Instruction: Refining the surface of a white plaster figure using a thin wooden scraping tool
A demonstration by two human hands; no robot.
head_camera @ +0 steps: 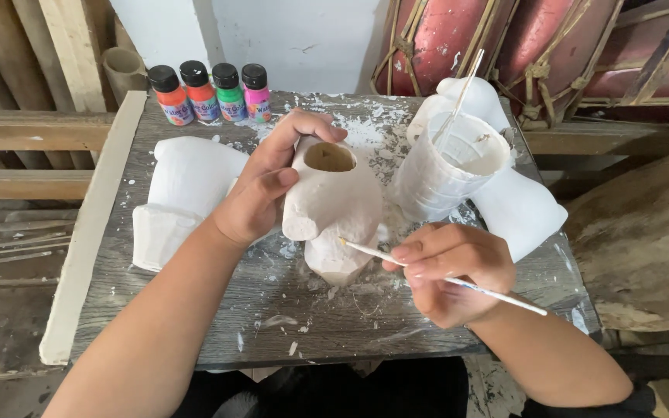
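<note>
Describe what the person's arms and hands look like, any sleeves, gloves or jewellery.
Both forearms are bare right down to the wrists, with no sleeves in view. The left hand and the right hand wear no gloves, and no rings, bracelets or watch show. Nails look short and unpainted. A strip of dark clothing shows at the bottom edge of the picture, by the right elbow.
</note>
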